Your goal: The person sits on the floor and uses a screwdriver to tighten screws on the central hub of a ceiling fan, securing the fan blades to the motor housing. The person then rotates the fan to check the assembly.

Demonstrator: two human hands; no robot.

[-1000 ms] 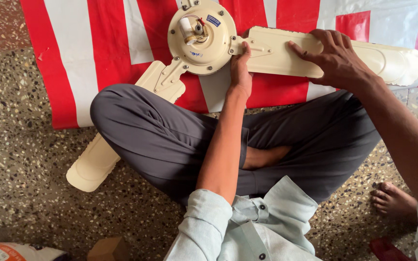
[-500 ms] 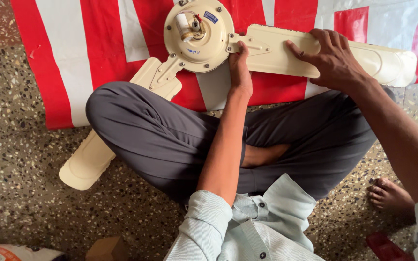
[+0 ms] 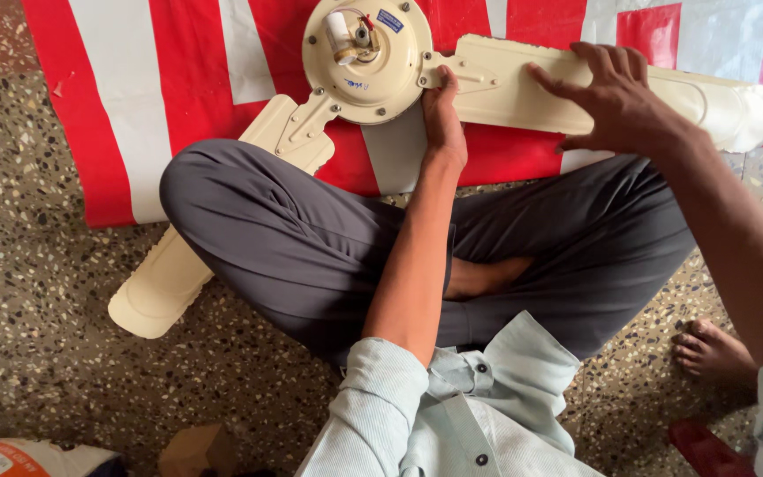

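Lifting fingers [image 3: 607,62] of right hand [image 3: 615,102] off fan blade [image 3: 523,84]

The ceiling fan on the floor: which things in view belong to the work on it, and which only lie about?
In use: left hand at motor housing; right hand on right blade; left blade; striped sheet.
Lying about: cardboard box; white bag; red object.

I sit on a speckled terrazzo floor [image 3: 37,353]; a red-and-white banner [image 3: 134,97] lies spread ahead, a small cardboard box [image 3: 194,450] behind me.
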